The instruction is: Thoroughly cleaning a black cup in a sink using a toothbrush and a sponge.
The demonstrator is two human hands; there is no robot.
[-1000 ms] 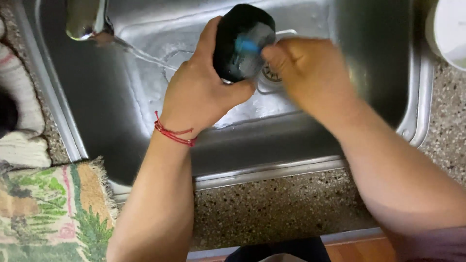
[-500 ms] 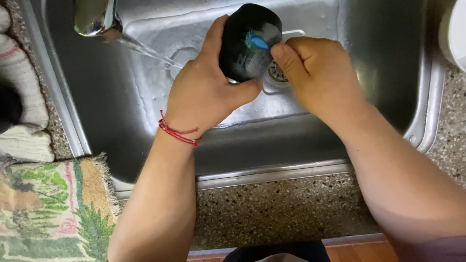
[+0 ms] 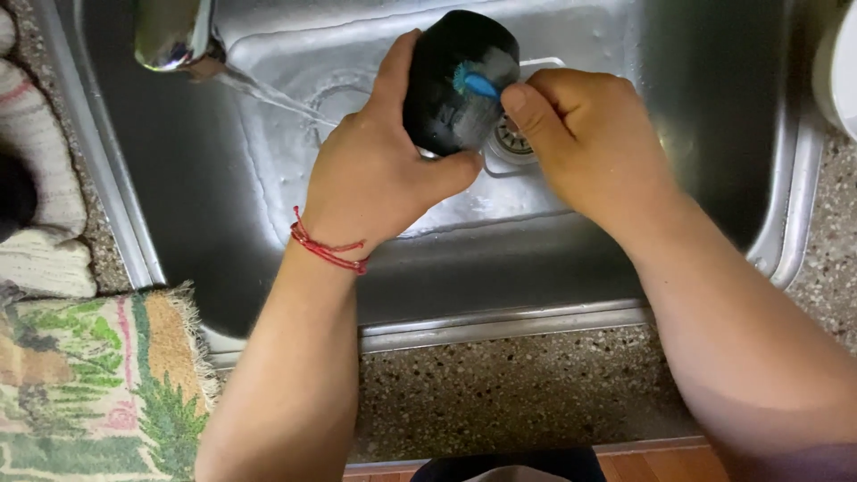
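My left hand (image 3: 379, 178) grips a black cup-like vessel (image 3: 446, 62) from its left side, holding it tilted over the steel sink (image 3: 178, 205). My right hand (image 3: 594, 143) presses a blue scrubbing piece (image 3: 478, 83) against the vessel's soapy surface; most of that piece is hidden by my fingers. A red string bracelet (image 3: 326, 250) circles my left wrist. Water runs from the chrome faucet (image 3: 174, 31) in a thin stream into the basin, left of the vessel. The drain strainer (image 3: 511, 138) shows just below the vessel.
A patterned green and tan cloth (image 3: 98, 384) lies on the speckled stone counter (image 3: 518, 393) at lower left. Folded knitted cloths (image 3: 36, 178) sit left of the sink. A white object (image 3: 839, 62) stands at the far right edge.
The view has shifted slightly. My right hand has slid along the vessel, rubbing it, while my left hand keeps its grip. Water keeps running.
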